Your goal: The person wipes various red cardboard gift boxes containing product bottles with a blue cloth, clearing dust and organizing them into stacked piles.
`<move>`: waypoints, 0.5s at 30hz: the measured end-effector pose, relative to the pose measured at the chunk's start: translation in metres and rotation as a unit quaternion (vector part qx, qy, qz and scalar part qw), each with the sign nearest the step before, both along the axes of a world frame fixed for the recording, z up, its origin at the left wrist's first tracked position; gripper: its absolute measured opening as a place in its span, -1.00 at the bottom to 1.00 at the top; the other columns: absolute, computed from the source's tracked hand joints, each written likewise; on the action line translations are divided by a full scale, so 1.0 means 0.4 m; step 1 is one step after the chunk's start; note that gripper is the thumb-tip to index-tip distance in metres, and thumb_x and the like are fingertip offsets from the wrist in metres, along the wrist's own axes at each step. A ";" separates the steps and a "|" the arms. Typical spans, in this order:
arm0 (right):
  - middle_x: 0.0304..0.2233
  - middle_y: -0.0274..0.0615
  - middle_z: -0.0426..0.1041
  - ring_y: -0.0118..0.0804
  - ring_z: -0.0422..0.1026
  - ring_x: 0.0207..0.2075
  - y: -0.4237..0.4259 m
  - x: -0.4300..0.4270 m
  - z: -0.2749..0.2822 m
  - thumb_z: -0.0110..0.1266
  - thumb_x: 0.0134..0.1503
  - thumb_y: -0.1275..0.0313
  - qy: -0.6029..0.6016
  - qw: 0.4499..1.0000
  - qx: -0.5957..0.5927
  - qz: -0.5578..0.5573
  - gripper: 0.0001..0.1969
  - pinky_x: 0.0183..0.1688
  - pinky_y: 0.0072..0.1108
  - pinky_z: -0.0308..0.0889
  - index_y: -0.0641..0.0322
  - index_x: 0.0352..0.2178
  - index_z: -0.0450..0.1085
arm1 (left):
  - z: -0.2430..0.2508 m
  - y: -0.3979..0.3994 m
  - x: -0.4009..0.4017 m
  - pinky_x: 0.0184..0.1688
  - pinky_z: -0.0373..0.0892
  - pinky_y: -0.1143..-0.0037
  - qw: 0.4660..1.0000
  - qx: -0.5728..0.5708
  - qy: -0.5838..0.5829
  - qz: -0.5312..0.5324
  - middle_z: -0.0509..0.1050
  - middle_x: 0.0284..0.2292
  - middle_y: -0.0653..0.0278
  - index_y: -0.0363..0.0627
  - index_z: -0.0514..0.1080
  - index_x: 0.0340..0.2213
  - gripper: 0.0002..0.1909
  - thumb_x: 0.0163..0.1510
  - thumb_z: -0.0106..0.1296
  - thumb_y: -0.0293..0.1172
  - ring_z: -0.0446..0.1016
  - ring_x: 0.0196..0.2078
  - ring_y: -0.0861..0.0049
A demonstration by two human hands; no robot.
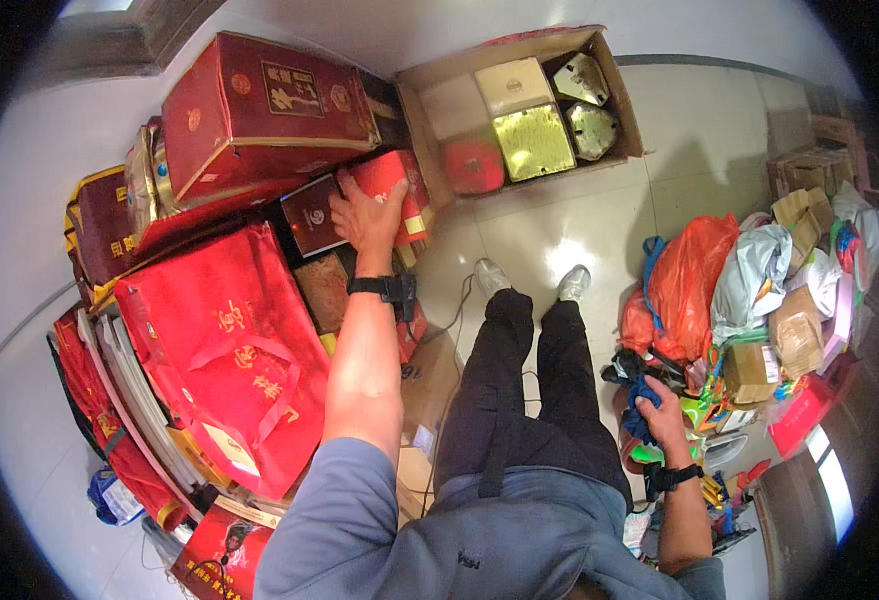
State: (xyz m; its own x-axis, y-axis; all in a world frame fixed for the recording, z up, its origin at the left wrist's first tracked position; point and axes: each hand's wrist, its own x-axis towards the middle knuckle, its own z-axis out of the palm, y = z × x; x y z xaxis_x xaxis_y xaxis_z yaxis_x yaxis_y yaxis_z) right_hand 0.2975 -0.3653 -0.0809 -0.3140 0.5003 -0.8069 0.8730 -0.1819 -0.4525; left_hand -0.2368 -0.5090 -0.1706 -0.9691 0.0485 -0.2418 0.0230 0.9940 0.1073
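Note:
My left hand lies with spread fingers across a bright red box and the edge of a dark maroon box beside it. Whether it grips either box is not clear. In my right hand is a bunched dark blue cloth, held at the right next to a heap of bags and cartons. Left of my left forearm stands a large red gift bag with gold characters and ribbon handles. Behind it sits a big dark red carton.
An open cardboard box ahead holds gold tins and a red round-cornered tin. Orange plastic bags, a grey bag and small cartons crowd the right. A cable trails over the tiled floor by my feet.

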 end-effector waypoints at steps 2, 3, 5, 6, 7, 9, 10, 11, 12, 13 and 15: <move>-0.25 0.03 0.48 -0.19 0.48 -0.24 0.016 -0.014 -0.006 0.13 -0.09 0.41 0.000 1.000 0.012 0.025 -0.52 -0.15 -0.48 0.35 0.32 -0.07 0.37 | -0.004 -0.028 0.005 0.10 0.13 0.09 0.999 0.027 0.027 -0.016 0.08 0.09 -0.23 -0.05 -0.02 0.19 0.13 -0.30 0.22 0.24 0.11 0.13 -0.13; -0.25 0.04 0.48 -0.18 0.49 -0.24 0.025 -0.020 -0.010 0.13 -0.09 0.42 -0.006 0.998 0.024 0.049 -0.52 -0.14 -0.47 0.35 0.32 -0.07 0.37 | -0.001 -0.032 0.015 0.10 0.13 0.09 0.999 0.028 0.027 -0.017 0.08 0.09 -0.23 -0.05 -0.02 0.19 0.13 -0.30 0.22 0.24 0.11 0.13 -0.13; -0.25 0.07 0.47 -0.13 0.49 -0.22 0.038 -0.053 -0.023 0.13 -0.08 0.42 0.006 0.998 0.034 0.054 -0.53 -0.11 -0.47 0.34 0.33 -0.07 0.37 | 0.003 -0.044 0.041 0.12 0.12 0.10 0.997 0.057 0.008 -0.060 0.04 0.12 -0.23 -0.02 -0.02 0.19 0.11 -0.31 0.26 0.16 0.08 0.15 -0.13; -0.25 0.08 0.47 -0.11 0.49 -0.21 0.049 -0.103 -0.022 0.14 -0.08 0.41 0.021 0.998 0.020 0.051 -0.52 -0.10 -0.47 0.34 0.34 -0.07 0.36 | 0.001 -0.047 0.053 0.12 0.12 0.10 0.997 0.055 0.008 -0.060 0.04 0.12 -0.23 -0.02 -0.02 0.19 0.11 -0.31 0.26 0.16 0.08 0.15 -0.13; -0.24 0.09 0.47 -0.09 0.49 -0.21 0.064 -0.142 -0.027 0.14 -0.08 0.41 0.037 0.998 0.006 0.050 -0.52 -0.08 -0.47 0.33 0.35 -0.08 0.36 | 0.003 -0.051 0.064 0.13 0.12 0.11 0.995 0.059 0.009 -0.081 0.03 0.13 -0.23 -0.01 -0.03 0.19 0.12 -0.33 0.28 0.13 0.08 0.15 -0.13; -0.19 0.10 0.46 -0.09 0.47 -0.16 0.092 -0.235 -0.053 0.11 -0.04 0.38 0.057 0.989 0.024 0.137 -0.53 -0.06 -0.46 0.32 0.42 -0.08 0.34 | 0.003 -0.064 0.076 0.13 0.11 0.11 0.993 0.058 0.010 -0.098 0.02 0.13 -0.22 0.00 -0.03 0.19 0.13 -0.34 0.30 0.10 0.08 0.15 -0.12; -0.19 0.11 0.46 -0.11 0.46 -0.14 0.096 -0.261 -0.097 0.11 -0.02 0.35 0.093 0.985 0.036 0.142 -0.52 -0.06 -0.47 0.32 0.41 -0.07 0.33 | 0.010 -0.059 0.080 0.14 0.11 0.13 0.993 0.061 0.015 -0.098 0.02 0.14 -0.22 0.00 -0.03 0.19 0.15 -0.37 0.33 0.08 0.08 0.15 -0.12; -0.17 0.12 0.46 -0.10 0.45 -0.12 0.109 -0.351 -0.089 0.12 -0.03 0.33 0.087 0.982 0.023 0.165 -0.50 -0.04 -0.47 0.31 0.40 -0.06 0.33 | 0.015 -0.068 0.083 0.14 0.11 0.14 0.994 0.060 0.022 -0.094 0.01 0.14 -0.22 0.00 -0.04 0.19 0.18 -0.40 0.36 0.05 0.07 0.15 -0.12; -0.15 0.11 0.45 -0.10 0.43 -0.08 0.120 -0.434 -0.085 0.12 -0.02 0.31 0.077 0.987 -0.046 0.133 -0.49 -0.01 -0.46 0.28 0.39 -0.04 0.32 | 0.020 -0.075 0.086 0.14 0.11 0.14 0.994 0.057 0.022 -0.091 0.01 0.14 -0.22 0.00 -0.04 0.19 0.18 -0.40 0.36 0.05 0.07 0.15 -0.12; -0.14 0.10 0.45 -0.10 0.44 -0.09 0.119 -0.473 -0.137 0.13 -0.02 0.30 0.138 0.981 -0.004 0.138 -0.48 -0.01 -0.47 0.29 0.38 -0.03 0.32 | 0.027 -0.077 0.090 0.15 0.11 0.16 0.990 0.056 0.017 -0.131 -0.01 0.15 -0.23 0.00 -0.04 0.19 0.20 -0.43 0.39 0.01 0.07 0.16 -0.11; -0.14 0.09 0.45 -0.16 0.46 -0.14 0.121 -0.634 -0.167 0.14 -0.01 0.30 0.199 0.972 -0.034 0.118 -0.48 -0.06 -0.50 0.32 0.37 -0.03 0.32 | 0.021 -0.097 0.097 0.15 0.11 0.17 0.985 0.048 0.012 -0.167 -0.02 0.16 -0.24 0.00 -0.04 0.19 0.22 -0.47 0.41 -0.03 0.06 0.16 -0.11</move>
